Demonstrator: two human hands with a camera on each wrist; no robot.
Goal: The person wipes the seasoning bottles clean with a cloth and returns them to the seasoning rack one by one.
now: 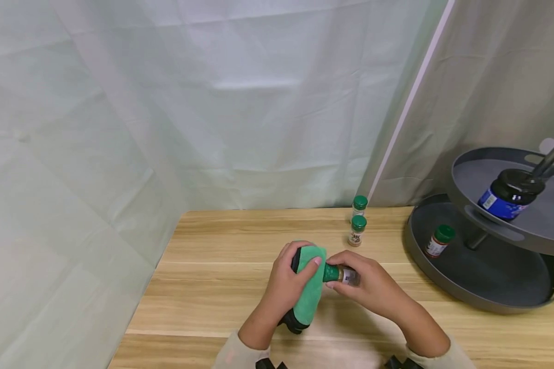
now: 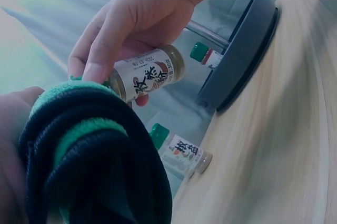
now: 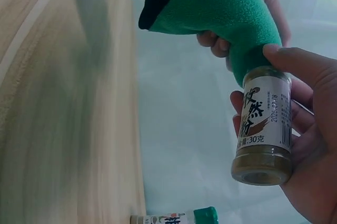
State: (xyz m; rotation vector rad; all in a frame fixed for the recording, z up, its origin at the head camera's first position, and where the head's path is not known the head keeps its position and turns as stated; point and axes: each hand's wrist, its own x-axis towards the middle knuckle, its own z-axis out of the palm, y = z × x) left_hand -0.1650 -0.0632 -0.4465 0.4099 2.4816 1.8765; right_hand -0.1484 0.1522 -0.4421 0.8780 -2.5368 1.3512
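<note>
My left hand (image 1: pixel 288 287) grips a folded green cloth (image 1: pixel 310 294) with dark edging, thumb across its front. In my right hand (image 1: pixel 374 287) is a small spice jar (image 1: pixel 349 277) with a green cap, tilted on its side, the cap toward the cloth. The right wrist view shows the cloth against the cap end of the jar (image 3: pixel 266 124), whose white label faces that camera. The left wrist view shows the cloth's layered dark folds (image 2: pixel 100 145) in front of the jar's label (image 2: pixel 145 77). Both hands are above the wooden table (image 1: pixel 203 287).
Two green-capped spice jars, a nearer one (image 1: pixel 357 231) and a farther one (image 1: pixel 359 204), stand near the table's back edge. On the right, a grey two-tier tray (image 1: pixel 485 297) holds a red-brown jar (image 1: pixel 438 241) below and a dark blue-labelled jar (image 1: pixel 510 195) above.
</note>
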